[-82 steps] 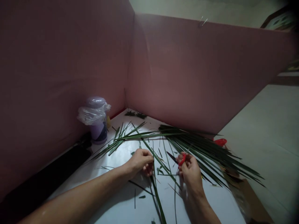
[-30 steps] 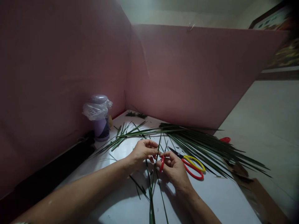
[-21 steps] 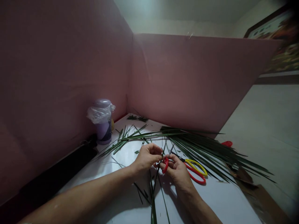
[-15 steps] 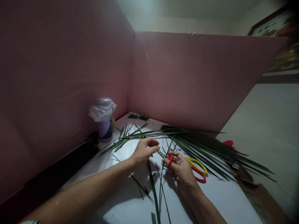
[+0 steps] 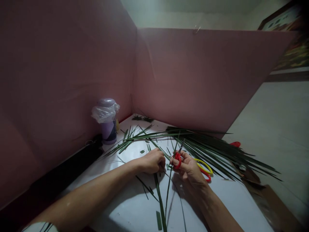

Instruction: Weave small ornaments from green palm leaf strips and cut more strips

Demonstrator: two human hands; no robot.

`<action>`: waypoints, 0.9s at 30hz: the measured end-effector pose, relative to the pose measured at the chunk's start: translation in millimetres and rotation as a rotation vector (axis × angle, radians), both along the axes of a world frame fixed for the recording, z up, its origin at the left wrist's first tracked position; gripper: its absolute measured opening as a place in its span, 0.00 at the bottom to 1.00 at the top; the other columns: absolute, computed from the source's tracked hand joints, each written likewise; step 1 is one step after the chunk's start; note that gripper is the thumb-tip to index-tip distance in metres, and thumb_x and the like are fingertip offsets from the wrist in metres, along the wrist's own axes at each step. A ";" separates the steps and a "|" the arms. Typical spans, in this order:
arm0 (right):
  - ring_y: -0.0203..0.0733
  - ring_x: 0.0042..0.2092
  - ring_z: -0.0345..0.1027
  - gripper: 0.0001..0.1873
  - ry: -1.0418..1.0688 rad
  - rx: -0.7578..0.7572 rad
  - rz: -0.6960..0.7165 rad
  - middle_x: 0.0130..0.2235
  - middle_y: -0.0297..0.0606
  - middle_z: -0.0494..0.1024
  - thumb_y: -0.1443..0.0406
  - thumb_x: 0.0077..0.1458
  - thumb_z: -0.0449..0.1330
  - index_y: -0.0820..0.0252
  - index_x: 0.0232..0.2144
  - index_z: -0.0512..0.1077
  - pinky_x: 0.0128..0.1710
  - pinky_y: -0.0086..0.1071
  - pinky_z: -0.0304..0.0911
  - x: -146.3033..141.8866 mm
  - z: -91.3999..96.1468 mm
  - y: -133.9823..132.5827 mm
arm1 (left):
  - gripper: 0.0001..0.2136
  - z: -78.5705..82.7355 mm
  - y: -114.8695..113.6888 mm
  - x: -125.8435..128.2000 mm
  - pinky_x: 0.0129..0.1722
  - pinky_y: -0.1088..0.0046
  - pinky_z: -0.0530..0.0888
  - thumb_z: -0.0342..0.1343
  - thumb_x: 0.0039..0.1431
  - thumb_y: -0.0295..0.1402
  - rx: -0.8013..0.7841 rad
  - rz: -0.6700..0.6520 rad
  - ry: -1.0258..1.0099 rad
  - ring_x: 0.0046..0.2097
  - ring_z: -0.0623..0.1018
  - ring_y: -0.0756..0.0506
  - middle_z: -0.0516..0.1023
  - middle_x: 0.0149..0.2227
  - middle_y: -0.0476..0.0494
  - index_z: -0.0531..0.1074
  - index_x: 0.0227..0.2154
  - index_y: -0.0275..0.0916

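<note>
My right hand [image 5: 189, 167] is closed around the red-handled scissors [image 5: 178, 160], whose blades point up and away. A thin green leaf strip [image 5: 169, 187] passes upright beside the scissors' handle, close to my fingertips. My left hand [image 5: 155, 161] is just left of it, fingers curled down and closed. What they grip is hidden from the camera. A wider leaf strip [image 5: 159, 196] runs from below my left hand toward the near edge. Another thin strip curves from near the left fingers down to the right. Small leaf scraps [image 5: 142, 151] lie around both hands.
A large bundle of long green leaves [image 5: 207, 145] lies at the right back. More cut leaves [image 5: 130, 138] lie left of it. Yellow-and-red scissor handles [image 5: 204, 169] rest beside my right hand. A purple container [image 5: 108, 132] under clear plastic stands at the left. Pink panels [image 5: 181, 80] enclose the back.
My left hand has lowered slightly, moved right and curled its fingers. In my right hand the scissors have turned, so their blades now show pointing up.
</note>
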State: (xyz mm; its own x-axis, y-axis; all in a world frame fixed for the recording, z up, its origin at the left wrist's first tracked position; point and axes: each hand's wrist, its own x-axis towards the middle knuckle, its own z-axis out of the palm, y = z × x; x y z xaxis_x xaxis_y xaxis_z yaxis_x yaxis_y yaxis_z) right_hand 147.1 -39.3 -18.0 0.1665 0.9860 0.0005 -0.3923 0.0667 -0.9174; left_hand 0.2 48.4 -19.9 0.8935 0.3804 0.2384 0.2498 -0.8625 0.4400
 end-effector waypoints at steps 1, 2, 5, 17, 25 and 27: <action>0.32 0.24 0.63 0.24 0.005 0.000 0.002 0.25 0.31 0.74 0.66 0.34 0.70 0.59 0.34 0.64 0.22 0.23 0.55 0.1 0.0 -0.1 | 0.04 -0.2 0.4 -0.2 0.39 0.73 0.64 0.55 0.43 0.25 0.004 0.020 -0.001 0.38 0.68 0.45 0.72 0.26 0.45 0.73 0.21 0.39; 0.32 0.25 0.64 0.24 0.009 0.001 0.002 0.26 0.31 0.74 0.67 0.34 0.70 0.59 0.34 0.64 0.23 0.23 0.55 0.2 0.2 -0.3 | 0.05 0.3 1.6 -0.9 0.38 0.73 0.64 0.54 0.43 0.23 0.005 0.073 -0.010 0.38 0.68 0.45 0.72 0.27 0.44 0.73 0.22 0.39; 0.32 0.26 0.65 0.22 0.021 0.030 -0.037 0.26 0.31 0.74 0.67 0.35 0.69 0.58 0.34 0.64 0.24 0.23 0.57 1.8 1.4 -0.7 | 0.09 5.7 11.5 -6.6 0.35 0.73 0.64 0.49 0.47 0.22 0.005 0.463 -0.111 0.36 0.68 0.46 0.70 0.31 0.44 0.71 0.28 0.38; 0.32 0.24 0.65 0.24 0.059 0.036 -0.253 0.25 0.29 0.72 0.67 0.29 0.71 0.58 0.31 0.65 0.20 0.23 0.59 2.7 3.5 1.4 | 0.09 24.9 62.5 -53.3 0.35 0.70 0.63 0.48 0.51 0.26 0.059 1.330 -0.211 0.40 0.73 0.42 0.75 0.35 0.40 0.70 0.34 0.41; 0.27 0.20 0.58 0.19 0.172 0.047 -0.358 0.24 0.28 0.73 0.69 0.30 0.70 0.58 0.27 0.66 0.17 0.22 0.54 18.6 6.5 3.8 | 0.15 33.5 59.0 -59.7 0.36 0.68 0.64 0.44 0.51 0.23 0.209 1.382 -0.110 0.42 0.71 0.39 0.73 0.36 0.36 0.68 0.41 0.39; 0.27 0.19 0.57 0.18 0.183 0.055 -0.372 0.25 0.28 0.73 0.69 0.29 0.69 0.58 0.26 0.67 0.16 0.21 0.52 23.0 5.0 5.6 | 0.15 34.6 56.5 -56.9 0.40 0.67 0.63 0.43 0.52 0.22 0.271 1.341 -0.082 0.45 0.69 0.39 0.72 0.38 0.35 0.68 0.41 0.37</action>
